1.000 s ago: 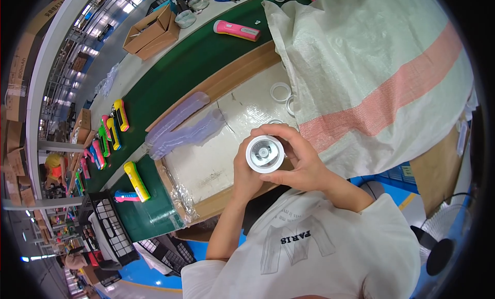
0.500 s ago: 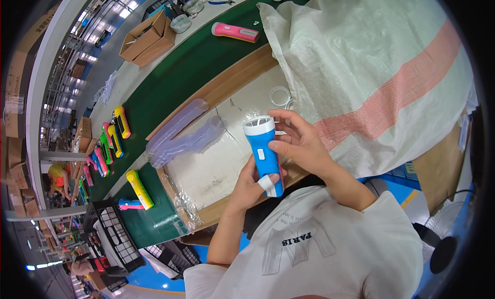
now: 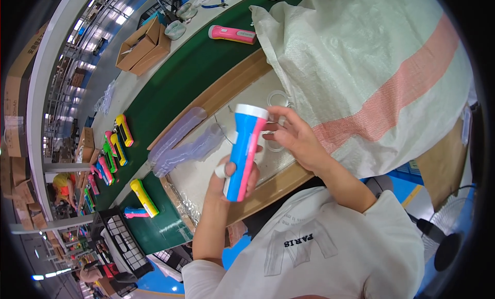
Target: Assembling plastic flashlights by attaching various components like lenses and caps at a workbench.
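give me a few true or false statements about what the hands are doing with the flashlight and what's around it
1. The left hand grips the blue and pink flashlight by its lower body. True.
2. The flashlight lies flat on the green belt. False: it is held upright above the white tray, white head up.
3. The right hand is closed around the flashlight's head. False: its fingers are spread open beside the head.
4. A large woven sack with a pink stripe lies to the person's right. True.
5. A yellow flashlight rests on the green belt. True.

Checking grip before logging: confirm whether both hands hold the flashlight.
No, only the left hand grips the flashlight; the right hand is open beside it.
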